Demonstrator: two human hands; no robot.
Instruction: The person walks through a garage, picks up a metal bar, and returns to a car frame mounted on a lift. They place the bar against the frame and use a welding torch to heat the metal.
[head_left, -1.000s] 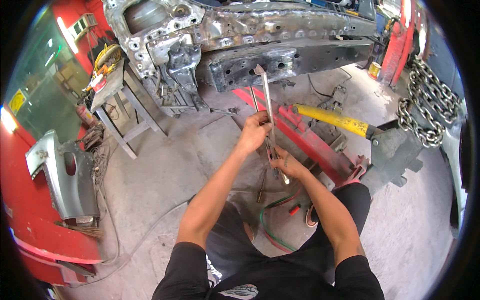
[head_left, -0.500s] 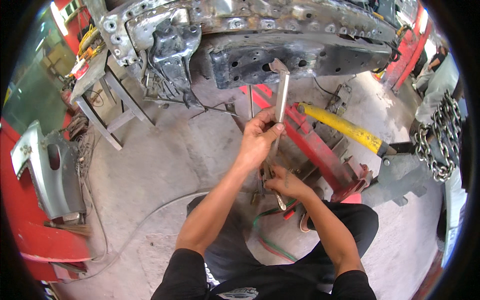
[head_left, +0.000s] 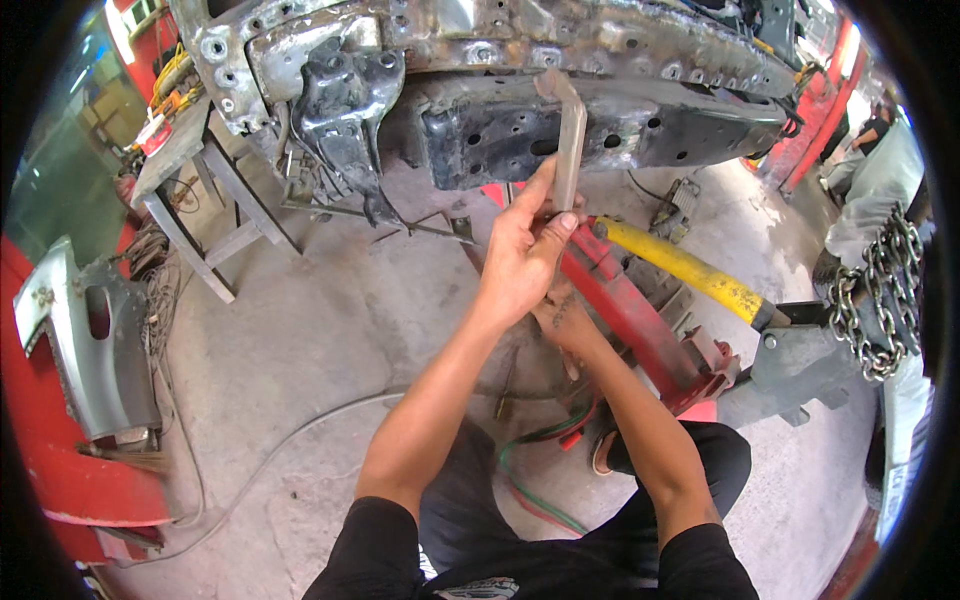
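Metal bar [head_left: 571,150], bent at top, stands in front of the dark beam [head_left: 625,112]; contact unclear. Left hand [head_left: 522,252], below beam, clamped on bar. Right hand [head_left: 563,312], farther below beam, partly hidden; can't tell its grip.

a black t-shirt [head_left: 600,578] with short, loose sleeves [head_left: 368,545], a pale print [head_left: 480,589] on its front, and black trousers [head_left: 705,468]; dark markings [head_left: 562,307] show on the back of the right hand [head_left: 558,318]; one visible shoe [head_left: 601,455] has a light edge
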